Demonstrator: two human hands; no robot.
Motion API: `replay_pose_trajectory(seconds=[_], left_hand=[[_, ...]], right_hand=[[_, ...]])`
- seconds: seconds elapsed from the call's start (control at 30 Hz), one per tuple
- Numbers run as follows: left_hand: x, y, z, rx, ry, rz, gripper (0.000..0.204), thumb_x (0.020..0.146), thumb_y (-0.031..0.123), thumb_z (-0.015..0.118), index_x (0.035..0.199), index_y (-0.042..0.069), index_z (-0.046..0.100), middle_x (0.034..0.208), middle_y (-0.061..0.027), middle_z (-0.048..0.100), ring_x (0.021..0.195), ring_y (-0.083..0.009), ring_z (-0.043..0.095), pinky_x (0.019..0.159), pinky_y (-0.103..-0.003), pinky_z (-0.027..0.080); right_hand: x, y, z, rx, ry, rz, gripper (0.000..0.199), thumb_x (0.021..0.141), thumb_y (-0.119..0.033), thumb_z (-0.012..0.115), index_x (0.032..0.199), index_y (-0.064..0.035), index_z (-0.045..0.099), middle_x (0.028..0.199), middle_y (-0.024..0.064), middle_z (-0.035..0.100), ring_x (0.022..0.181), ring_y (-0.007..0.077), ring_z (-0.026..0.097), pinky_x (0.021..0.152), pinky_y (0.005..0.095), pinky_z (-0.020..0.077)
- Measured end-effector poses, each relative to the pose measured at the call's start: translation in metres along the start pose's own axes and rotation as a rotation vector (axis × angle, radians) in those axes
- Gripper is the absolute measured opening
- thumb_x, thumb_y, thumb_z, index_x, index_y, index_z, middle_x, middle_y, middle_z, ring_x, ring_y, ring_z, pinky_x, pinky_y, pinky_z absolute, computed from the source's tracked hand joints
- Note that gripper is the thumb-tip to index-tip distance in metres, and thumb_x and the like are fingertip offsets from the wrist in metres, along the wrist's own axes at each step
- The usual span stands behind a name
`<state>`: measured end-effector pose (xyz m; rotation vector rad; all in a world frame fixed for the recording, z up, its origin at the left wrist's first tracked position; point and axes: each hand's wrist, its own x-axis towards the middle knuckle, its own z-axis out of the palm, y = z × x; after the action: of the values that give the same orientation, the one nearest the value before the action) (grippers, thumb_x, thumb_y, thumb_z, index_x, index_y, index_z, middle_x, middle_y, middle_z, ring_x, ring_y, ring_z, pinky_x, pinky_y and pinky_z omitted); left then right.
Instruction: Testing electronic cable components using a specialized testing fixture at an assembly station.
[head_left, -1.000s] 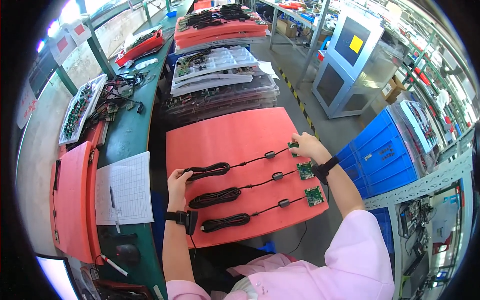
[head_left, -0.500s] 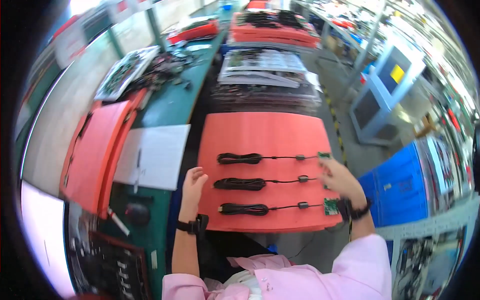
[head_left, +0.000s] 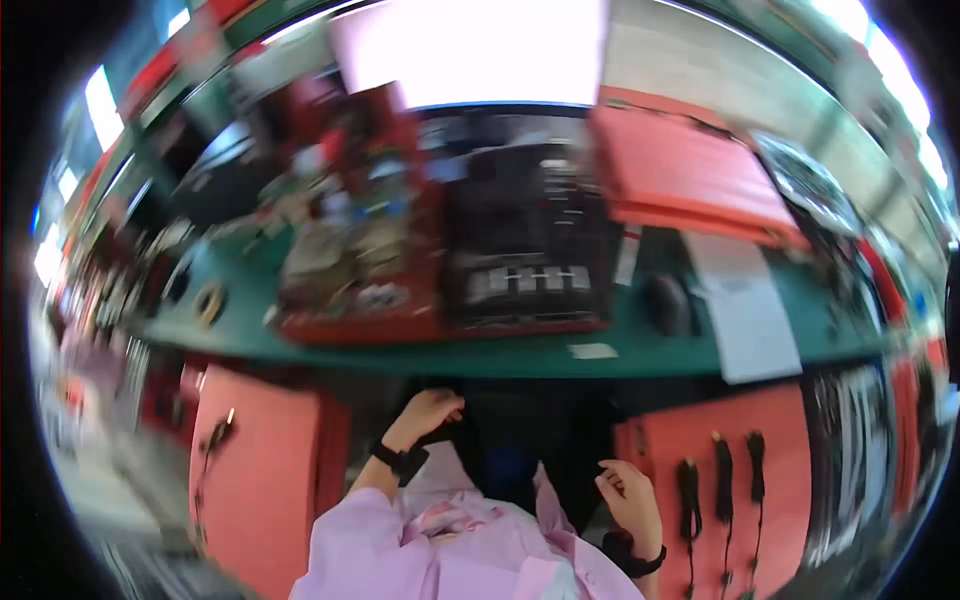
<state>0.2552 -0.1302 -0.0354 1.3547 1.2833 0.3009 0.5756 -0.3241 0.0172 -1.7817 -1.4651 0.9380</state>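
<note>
My left hand [head_left: 428,414] is over the dark gap in front of the bench, its fingers loosely bent and holding nothing I can see. Nearer the right side, my right hand [head_left: 630,497] hangs with half-curled fingers slightly apart, also with nothing visible in it. Just right of that hand lies a red foam sheet [head_left: 785,480]. On it are three bundled black cables: one bundle [head_left: 690,497] closest to my hand, a middle one [head_left: 723,475] and a far one [head_left: 756,466]. Neither hand touches them.
A green bench [head_left: 500,362] crosses ahead, bearing a red tray [head_left: 360,328] of blurred parts, a black tray [head_left: 530,230], a dark mouse [head_left: 668,303], white paper [head_left: 745,310] and red foam sheets [head_left: 690,170]. More red foam [head_left: 260,470] with a cable [head_left: 218,436] stands at left.
The view has swung left, from the foam sheet with cables to the bench. My right hand has come away from the green circuit boards at the cable ends; both hands are now before the bench.
</note>
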Motion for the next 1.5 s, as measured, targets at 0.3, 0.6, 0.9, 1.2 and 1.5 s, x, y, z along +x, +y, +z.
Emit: replay_pose_trajectory(seconds=[0.3, 0.6, 0.9, 1.2, 1.5], left_hand=[[-0.18, -0.103, -0.079, -0.414, 0.945, -0.207, 0.029, 0.086, 0.032, 0.056, 0.099, 0.006, 0.061, 0.083, -0.0056, 0.065, 0.07, -0.0144, 0.058, 0.062, -0.029, 0.047], [-0.281, -0.144, -0.145, -0.694, 1.401, -0.076, 0.041, 0.084, 0.029, 0.057, 0.121, 0.013, 0.049, 0.104, -0.0075, 0.06, 0.09, -0.0199, 0.056, 0.074, -0.036, 0.047], [-0.257, -0.287, -0.281, -0.844, 1.745, -0.155, 0.073, 0.078, 0.04, 0.06, 0.141, 0.02, 0.028, 0.131, -0.0162, 0.044, 0.119, -0.0331, 0.042, 0.101, -0.048, 0.03], [-0.278, -0.369, -0.333, -0.005, 1.504, -1.024, 0.057, 0.08, 0.049, 0.055, 0.124, 0.012, 0.052, 0.123, -0.0241, 0.053, 0.116, -0.0404, 0.048, 0.097, -0.048, 0.038], [-0.334, -0.25, -0.282, -0.141, 2.299, -0.317, 0.02, 0.075, 0.02, 0.071, 0.079, 0.001, 0.066, 0.084, -0.0129, 0.067, 0.07, -0.0211, 0.063, 0.064, -0.032, 0.048]], right_hand=[[0.07, -0.01, 0.048, -0.081, -0.358, -0.083, 0.025, 0.084, -0.009, 0.062, 0.108, -0.0015, 0.06, 0.088, 0.0108, 0.062, 0.074, 0.0171, 0.059, 0.067, 0.0277, 0.0483], [0.114, -0.052, 0.095, -0.239, -0.553, -0.212, 0.025, 0.084, -0.009, 0.063, 0.107, -0.0024, 0.06, 0.084, 0.0091, 0.062, 0.074, 0.0148, 0.058, 0.069, 0.0264, 0.0485], [0.124, -0.091, 0.14, -0.289, -0.545, -0.164, 0.028, 0.085, -0.016, 0.062, 0.11, -0.0036, 0.06, 0.091, 0.011, 0.062, 0.077, 0.0201, 0.06, 0.071, 0.0318, 0.0491], [0.119, -0.102, 0.147, -0.353, -0.53, -0.075, 0.026, 0.082, -0.01, 0.064, 0.106, -0.0016, 0.062, 0.087, 0.0114, 0.065, 0.077, 0.0176, 0.063, 0.071, 0.0277, 0.0496], [0.136, -0.148, 0.137, -0.201, -0.815, -0.2, 0.031, 0.084, -0.016, 0.064, 0.112, -0.0031, 0.06, 0.092, 0.0112, 0.063, 0.082, 0.0196, 0.063, 0.075, 0.0299, 0.0498]])
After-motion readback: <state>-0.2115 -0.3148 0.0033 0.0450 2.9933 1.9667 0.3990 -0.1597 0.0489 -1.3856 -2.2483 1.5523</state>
